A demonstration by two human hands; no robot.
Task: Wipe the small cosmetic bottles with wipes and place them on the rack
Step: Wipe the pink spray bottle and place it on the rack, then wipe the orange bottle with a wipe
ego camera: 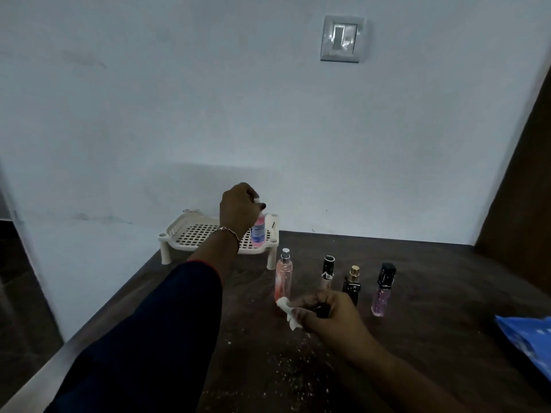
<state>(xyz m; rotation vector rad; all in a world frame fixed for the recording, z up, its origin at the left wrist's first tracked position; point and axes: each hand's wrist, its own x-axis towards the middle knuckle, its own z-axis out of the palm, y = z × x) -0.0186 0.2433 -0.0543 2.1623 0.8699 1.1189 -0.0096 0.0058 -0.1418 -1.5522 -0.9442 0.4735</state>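
Left hand (238, 208) clamped around top of pink bottle (258, 231), upright over right front corner of white rack (190, 234); contact with grid unclear. Right hand (325, 311) low over dark surface (417, 278), grip pinching crumpled wipe (287, 311). Four more bottles (353, 284) upright in a row just beyond, near rack. Blue pack (530, 338) at right edge.
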